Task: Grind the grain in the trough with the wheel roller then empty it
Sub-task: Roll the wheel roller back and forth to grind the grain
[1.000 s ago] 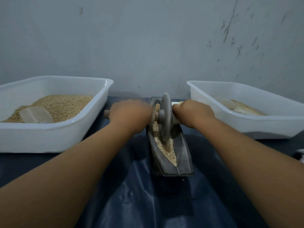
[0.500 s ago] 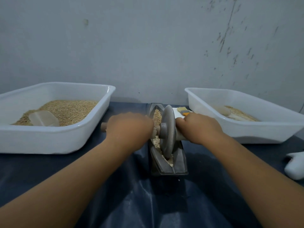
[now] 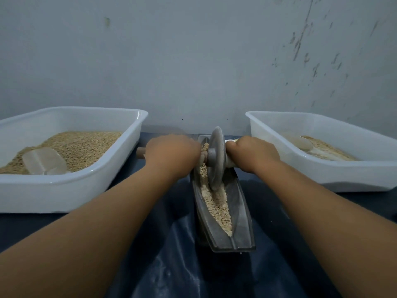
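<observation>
A dark boat-shaped trough [image 3: 240, 203] lies lengthwise in the middle of the table, with crushed tan grain [image 3: 217, 203] along its groove. A grey stone wheel roller [image 3: 216, 155] stands upright in the far half of the trough on a wooden axle. My left hand [image 3: 171, 155] grips the axle left of the wheel, and the axle's end pokes out past it. My right hand [image 3: 251, 153] grips the axle on the wheel's right side.
A white tub [image 3: 71, 190] at the left holds whole grain and a clear scoop [image 3: 44, 161]. Another white tub [image 3: 335, 171] at the right holds a smaller heap of grain with a scoop. A dark blue sheet [image 3: 171, 265] covers the table. The grey wall stands close behind.
The wheel rolled toward me to the trough's near end half a second ago, then back to the far half. More of the ground grain in the near half is uncovered now.
</observation>
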